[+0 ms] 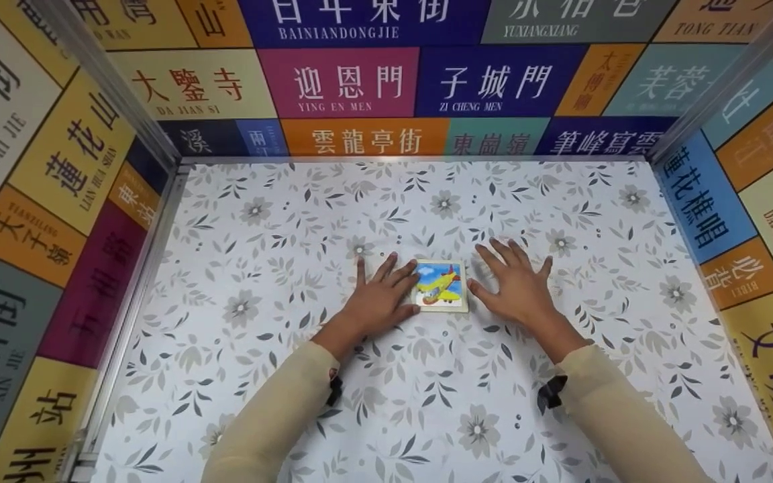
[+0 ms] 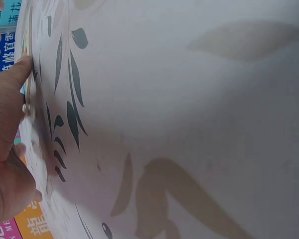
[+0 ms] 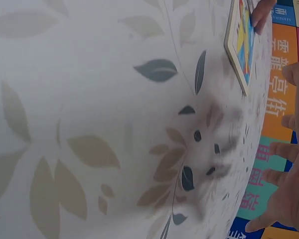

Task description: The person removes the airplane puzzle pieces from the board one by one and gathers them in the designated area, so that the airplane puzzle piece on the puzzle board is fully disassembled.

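A small square picture board (image 1: 441, 287) with a pale rim lies flat on the patterned tabletop. It shows a yellow airplane with red parts against a blue sky. My left hand (image 1: 378, 300) is at its left side, fingers spread, with the thumb and a fingertip touching the board's left edge. On the other side, my right hand (image 1: 517, 288) has its fingers spread and holds nothing; its thumb is close to the board's right edge. In the right wrist view, a gap shows between the right hand (image 3: 289, 184) and the board (image 3: 240, 45).
White paper or cloth with grey flowers and leaves (image 1: 279, 255) covers the table. Colourful panels with Chinese lettering (image 1: 353, 84) stand along the back and both sides, with metal framing (image 1: 115, 349) at the left edge.
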A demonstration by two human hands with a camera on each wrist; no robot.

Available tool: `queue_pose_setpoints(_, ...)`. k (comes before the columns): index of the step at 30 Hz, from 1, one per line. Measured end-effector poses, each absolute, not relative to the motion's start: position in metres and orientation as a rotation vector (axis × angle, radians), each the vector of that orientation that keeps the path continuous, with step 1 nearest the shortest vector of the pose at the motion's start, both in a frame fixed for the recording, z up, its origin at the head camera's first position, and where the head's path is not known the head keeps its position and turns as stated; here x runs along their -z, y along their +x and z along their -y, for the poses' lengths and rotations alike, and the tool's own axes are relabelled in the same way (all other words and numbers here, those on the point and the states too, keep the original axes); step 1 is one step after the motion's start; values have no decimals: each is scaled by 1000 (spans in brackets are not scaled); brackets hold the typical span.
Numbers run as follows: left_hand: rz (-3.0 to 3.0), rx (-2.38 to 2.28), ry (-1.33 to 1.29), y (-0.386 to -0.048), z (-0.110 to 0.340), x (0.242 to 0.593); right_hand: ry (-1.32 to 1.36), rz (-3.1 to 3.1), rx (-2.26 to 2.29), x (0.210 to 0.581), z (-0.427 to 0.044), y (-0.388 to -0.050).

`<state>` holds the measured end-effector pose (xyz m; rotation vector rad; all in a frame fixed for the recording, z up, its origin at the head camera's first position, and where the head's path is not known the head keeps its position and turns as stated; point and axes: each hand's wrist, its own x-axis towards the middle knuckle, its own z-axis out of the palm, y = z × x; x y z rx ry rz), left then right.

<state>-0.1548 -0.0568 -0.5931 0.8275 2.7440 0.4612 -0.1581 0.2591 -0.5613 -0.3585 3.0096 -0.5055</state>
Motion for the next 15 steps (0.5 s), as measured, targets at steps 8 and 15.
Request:
queue_pose_setpoints(8,-2754,-461,808,-153,55,594,-445,-2957,542,568,-241,-156)
queue_pose_setpoints(15,-2734,-512,834,-152,55,596,-555,-2939,621,573,-229,-156)
